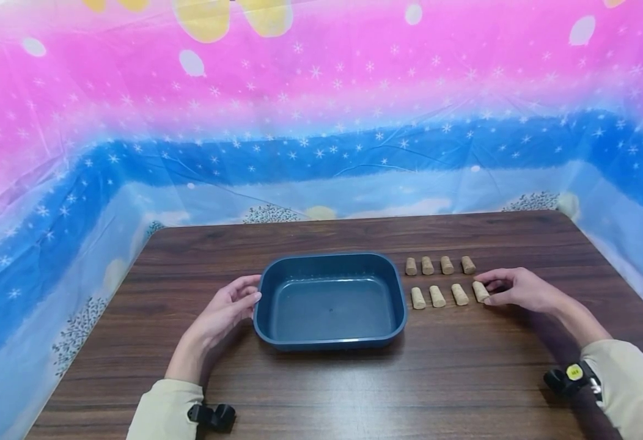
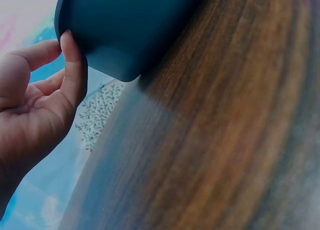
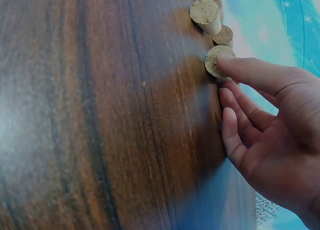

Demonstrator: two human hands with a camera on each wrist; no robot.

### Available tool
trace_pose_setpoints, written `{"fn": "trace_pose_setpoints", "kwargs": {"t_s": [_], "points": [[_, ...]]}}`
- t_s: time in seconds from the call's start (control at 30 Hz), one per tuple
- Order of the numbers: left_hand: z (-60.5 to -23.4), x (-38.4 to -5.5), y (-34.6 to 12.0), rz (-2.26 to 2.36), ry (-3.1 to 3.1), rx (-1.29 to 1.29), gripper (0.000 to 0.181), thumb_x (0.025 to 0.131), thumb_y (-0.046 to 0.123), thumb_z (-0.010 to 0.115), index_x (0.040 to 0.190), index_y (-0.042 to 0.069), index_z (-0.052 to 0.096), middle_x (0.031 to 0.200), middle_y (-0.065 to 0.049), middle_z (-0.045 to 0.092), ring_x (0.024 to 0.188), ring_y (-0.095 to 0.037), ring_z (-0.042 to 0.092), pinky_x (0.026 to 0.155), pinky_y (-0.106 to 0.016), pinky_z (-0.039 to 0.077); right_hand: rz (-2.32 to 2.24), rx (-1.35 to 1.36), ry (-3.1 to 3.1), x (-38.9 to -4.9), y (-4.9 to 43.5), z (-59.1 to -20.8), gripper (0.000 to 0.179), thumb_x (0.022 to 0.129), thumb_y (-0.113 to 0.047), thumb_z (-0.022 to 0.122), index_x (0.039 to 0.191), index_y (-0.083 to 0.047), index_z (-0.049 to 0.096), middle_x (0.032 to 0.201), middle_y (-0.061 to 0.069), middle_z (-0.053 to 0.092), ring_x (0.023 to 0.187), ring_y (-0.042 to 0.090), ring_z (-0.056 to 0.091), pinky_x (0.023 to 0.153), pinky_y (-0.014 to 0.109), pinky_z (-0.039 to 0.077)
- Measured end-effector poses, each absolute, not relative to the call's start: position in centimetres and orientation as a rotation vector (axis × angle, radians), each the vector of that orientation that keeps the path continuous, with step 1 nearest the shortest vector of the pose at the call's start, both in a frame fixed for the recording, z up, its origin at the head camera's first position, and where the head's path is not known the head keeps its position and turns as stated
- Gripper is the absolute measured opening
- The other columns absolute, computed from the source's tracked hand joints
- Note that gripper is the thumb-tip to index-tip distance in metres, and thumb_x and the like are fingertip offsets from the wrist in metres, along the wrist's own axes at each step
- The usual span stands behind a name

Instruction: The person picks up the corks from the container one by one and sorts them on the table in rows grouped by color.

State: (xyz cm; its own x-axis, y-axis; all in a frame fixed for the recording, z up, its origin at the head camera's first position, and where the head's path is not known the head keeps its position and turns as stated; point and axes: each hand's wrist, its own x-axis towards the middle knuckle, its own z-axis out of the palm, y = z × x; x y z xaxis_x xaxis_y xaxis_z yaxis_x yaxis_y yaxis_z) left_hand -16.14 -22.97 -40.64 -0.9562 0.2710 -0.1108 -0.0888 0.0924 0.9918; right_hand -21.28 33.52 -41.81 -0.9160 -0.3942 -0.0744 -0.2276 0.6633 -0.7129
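A dark blue rectangular plastic basin (image 1: 329,342) rests on the table, with nothing inside it. At its left end, my left hand (image 1: 225,310) holds the rim between thumb and fingers; the left wrist view shows the same grip on the basin (image 2: 125,29). To the basin's right, tapered cork stoppers stand in two rows. My right hand (image 1: 526,293) pinches the rightmost cork stopper (image 1: 480,292) of the front row. In the right wrist view, the thumb presses the round end of this cork stopper (image 3: 213,64), which is at table level.
Several other corks stand close by: a front row with a cork (image 1: 437,296) and a back row with a cork (image 1: 446,265). The dark wooden table (image 1: 299,397) meets a pink and blue patterned cloth (image 1: 321,153) at the back and sides.
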Motion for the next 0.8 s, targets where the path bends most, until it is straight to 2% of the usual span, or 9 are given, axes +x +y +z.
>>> {"fn": "trace_pose_setpoints", "kwargs": {"t_s": [0.3, 0.8], "points": [[-40.58, -16.07, -22.97, 1.941, 2.107, 0.177, 0.052, 0.100, 0.011, 0.054, 0.144, -0.006, 0.032, 0.109, -0.017, 0.053, 0.089, -0.015, 0.059, 0.083, -0.026, 0.053, -1.059, -0.508, 2.688, -21.27, 33.39, -41.83, 0.050, 0.081, -0.018, 0.078, 0.124, 0.003, 0.062, 0.108, 0.013, 0.067, 0.096, 0.017, 0.060, 0.076, 0.022, 0.048], [-40.57, -16.02, -22.94, 1.937, 2.109, 0.168, 0.052, 0.100, 0.012, 0.053, 0.144, -0.005, 0.032, 0.113, -0.020, 0.052, 0.091, -0.015, 0.060, 0.083, -0.027, 0.052, -1.082, -0.514, 2.661, -21.28, 33.36, -41.69, 0.051, 0.082, -0.017, 0.078, 0.124, 0.005, 0.061, 0.113, 0.016, 0.066, 0.097, 0.013, 0.060, 0.078, 0.021, 0.047]]}}
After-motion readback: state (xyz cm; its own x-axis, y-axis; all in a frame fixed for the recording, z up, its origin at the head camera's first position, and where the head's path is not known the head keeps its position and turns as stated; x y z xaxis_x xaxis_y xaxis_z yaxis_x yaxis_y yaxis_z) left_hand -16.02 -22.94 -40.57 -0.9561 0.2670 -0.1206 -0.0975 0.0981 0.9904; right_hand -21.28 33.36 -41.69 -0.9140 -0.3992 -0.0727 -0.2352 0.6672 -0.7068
